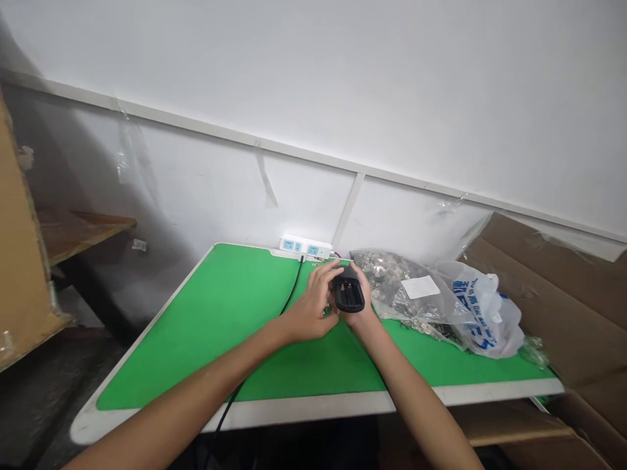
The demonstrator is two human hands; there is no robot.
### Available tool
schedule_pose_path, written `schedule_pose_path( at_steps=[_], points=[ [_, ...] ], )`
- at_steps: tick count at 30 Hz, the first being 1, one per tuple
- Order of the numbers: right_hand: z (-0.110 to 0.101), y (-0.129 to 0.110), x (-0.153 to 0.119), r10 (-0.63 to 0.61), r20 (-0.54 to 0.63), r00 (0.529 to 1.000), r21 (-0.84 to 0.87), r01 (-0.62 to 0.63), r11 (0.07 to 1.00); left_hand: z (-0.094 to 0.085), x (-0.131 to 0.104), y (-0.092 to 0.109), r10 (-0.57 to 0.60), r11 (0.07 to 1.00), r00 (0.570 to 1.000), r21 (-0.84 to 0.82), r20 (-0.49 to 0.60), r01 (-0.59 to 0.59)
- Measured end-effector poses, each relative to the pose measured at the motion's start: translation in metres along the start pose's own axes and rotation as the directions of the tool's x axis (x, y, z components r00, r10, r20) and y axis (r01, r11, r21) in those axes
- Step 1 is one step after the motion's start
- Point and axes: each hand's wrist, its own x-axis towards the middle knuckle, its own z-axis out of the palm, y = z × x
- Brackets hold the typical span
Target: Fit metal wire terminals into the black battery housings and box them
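Note:
A black plastic housing [349, 307] with a rounded, open end tilts toward me above the table. Small metal contacts show inside its dark cavity. Behind and along its right side, my right hand [363, 310] is wrapped round it. My left hand [316, 301] is closed against the left side, its fingertips on the upper edge and its thumb lower down. Small shiny metal bits [326, 309] show by the left fingers; whether they are held or lie on the table I cannot tell.
Green table [196, 326] with a white edge. A white power strip [304, 247] lies at the back, its black cable [294, 287] running forward under my left arm. To the right are a clear bag of metal parts [392, 271], a white plastic bag [482, 307] and cardboard [563, 300].

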Motion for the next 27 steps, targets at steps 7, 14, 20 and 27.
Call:
schedule_pose_path(
  at_steps=[7,14,20,27],
  points=[
    [-0.008,-0.028,0.013,-0.298,-0.102,0.949,-0.042,0.295,0.955,0.019,0.0,-0.003,-0.522,0.63,0.822,-0.547,0.228,0.552],
    [-0.016,-0.036,0.022,-0.341,-0.037,0.939,-0.249,0.322,0.913,0.001,0.021,0.003,-0.74,0.323,0.64,-0.726,0.207,0.607],
    [-0.023,-0.047,0.011,-0.114,0.233,0.966,-0.787,0.256,0.561,-0.026,0.031,-0.017,-0.754,0.456,0.657,-0.737,-0.022,0.499],
    [-0.01,-0.046,-0.003,0.352,0.462,0.814,-0.864,0.502,-0.025,-0.025,0.029,-0.024,-0.805,0.391,0.593,-0.729,0.025,0.562]
  ],
)
